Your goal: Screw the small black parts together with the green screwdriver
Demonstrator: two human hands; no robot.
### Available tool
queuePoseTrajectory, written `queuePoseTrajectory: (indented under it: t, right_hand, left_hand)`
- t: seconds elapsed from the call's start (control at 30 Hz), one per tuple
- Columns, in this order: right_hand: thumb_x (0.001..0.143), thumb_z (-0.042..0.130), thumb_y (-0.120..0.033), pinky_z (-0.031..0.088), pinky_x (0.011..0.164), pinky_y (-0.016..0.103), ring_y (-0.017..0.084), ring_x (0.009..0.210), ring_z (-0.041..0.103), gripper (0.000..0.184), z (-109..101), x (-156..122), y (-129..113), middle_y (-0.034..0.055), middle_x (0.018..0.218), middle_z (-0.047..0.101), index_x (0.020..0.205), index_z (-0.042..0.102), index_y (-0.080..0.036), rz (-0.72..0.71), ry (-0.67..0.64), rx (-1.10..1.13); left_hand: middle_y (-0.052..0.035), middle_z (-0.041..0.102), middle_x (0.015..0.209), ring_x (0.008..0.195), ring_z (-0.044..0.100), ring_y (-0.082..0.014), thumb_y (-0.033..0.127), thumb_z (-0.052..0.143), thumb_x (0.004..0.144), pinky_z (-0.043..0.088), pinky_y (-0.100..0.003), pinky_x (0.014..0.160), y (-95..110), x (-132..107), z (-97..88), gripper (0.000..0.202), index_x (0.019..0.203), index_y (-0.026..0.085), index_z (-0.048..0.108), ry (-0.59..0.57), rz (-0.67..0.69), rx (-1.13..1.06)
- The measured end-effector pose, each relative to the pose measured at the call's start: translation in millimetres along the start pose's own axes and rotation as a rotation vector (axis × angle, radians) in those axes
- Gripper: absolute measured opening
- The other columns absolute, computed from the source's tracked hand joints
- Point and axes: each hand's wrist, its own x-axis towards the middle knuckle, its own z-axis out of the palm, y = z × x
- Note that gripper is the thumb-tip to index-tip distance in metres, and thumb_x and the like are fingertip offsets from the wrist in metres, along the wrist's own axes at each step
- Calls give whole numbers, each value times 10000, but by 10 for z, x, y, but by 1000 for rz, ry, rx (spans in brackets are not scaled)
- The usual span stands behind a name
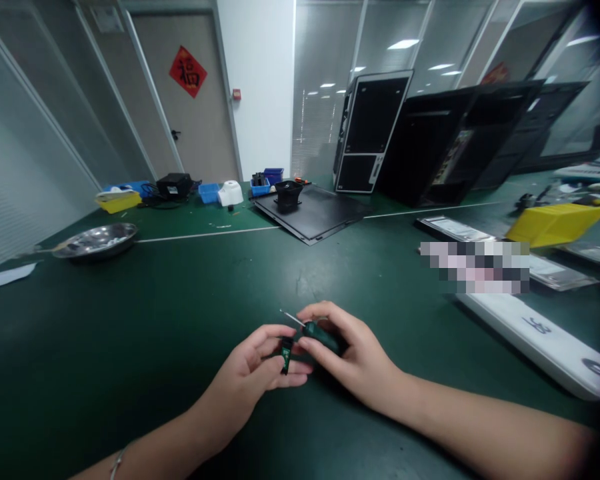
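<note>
My left hand (pixel 260 360) is closed on a small green circuit board (pixel 285 357) with black parts at its ends, pinched between thumb and fingers. In my right hand (pixel 353 347) lies a screwdriver (pixel 321 335) with a dark green handle, its thin metal shaft pointing up and to the left. The shaft's tip is above the left fingertips, apart from the board. Both hands are close together over the green table (pixel 205 293), and the right palm hides part of the handle.
A metal bowl (pixel 97 243) stands at left. Towards the back lie a black panel (pixel 320 213) with a black part (pixel 288 195) on it, small blue bins (pixel 209 193) and tall computer cases (pixel 375 127). At right are a long white device (pixel 535 333) and a yellow bin (pixel 555 223).
</note>
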Motion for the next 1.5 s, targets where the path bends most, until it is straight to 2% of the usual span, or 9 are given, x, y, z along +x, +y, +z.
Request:
queuePoseTrajectory:
  t: [0.2,0.47,0.73,0.83,0.97,1.1,1.33,1.5]
  right_hand:
    - [919,572,-180,525,712,279,148,760,637,133,-15,0,-8,30,903,646,1048,597,-203,-22,-50,53]
    - [931,574,-212,525,738,298,174,811,647,136,-17,-4,13,43,901,682,1064,602,-206,-46,-57,14]
    - [932,574,-203,525,739,291,157,779,652,135,-16,-13,3,28,895,659,1065,594,-208,-16,-83,66]
    - [932,576,-220,530,780,313,176,852,651,156,-21,-9,3,43,963,660,1087,594,-214,5,-96,53]
    - [933,554,-176,514,872,338,192,987,621,281,-49,10,13,57,1076,650,1204,579,-243,-23,-132,23]
    - [941,537,-149,508,855,340,185,948,624,307,-78,27,26,59,1040,648,1218,613,-257,-31,-180,8]
    - [929,581,-172,524,827,326,179,909,631,284,-77,19,42,76,1003,652,1194,668,-227,-39,-221,54]
    - [928,581,-197,534,783,320,175,870,631,276,-65,4,58,72,988,641,1177,693,-239,-21,-210,65]
  left_hand:
    - [-119,668,1034,923,706,-292,324,701,847,541,-514,898,13,5,34,358,1127,139,579,-1,6,104]
    - [-79,661,915,778,689,-220,285,690,826,550,-408,760,48,4,58,295,1071,148,597,7,25,160]
    - [-70,650,896,715,642,-188,234,658,836,500,-351,678,32,23,32,284,1097,145,593,8,48,219]
    - [-64,666,897,683,617,-173,244,632,860,473,-330,649,60,39,3,277,1117,160,574,32,72,217]
    - [-48,670,861,723,590,-174,251,554,924,456,-329,710,139,47,-94,196,1091,165,610,170,103,293]
    - [-32,653,816,825,583,-186,266,563,932,445,-330,824,188,69,-207,266,1164,166,649,262,112,389]
    - [-37,690,790,719,614,-173,225,624,873,507,-296,697,197,116,-240,207,1058,158,688,223,237,531]
    - [-39,713,808,760,661,-186,210,628,864,543,-302,729,175,85,-231,194,1038,174,703,211,249,593]
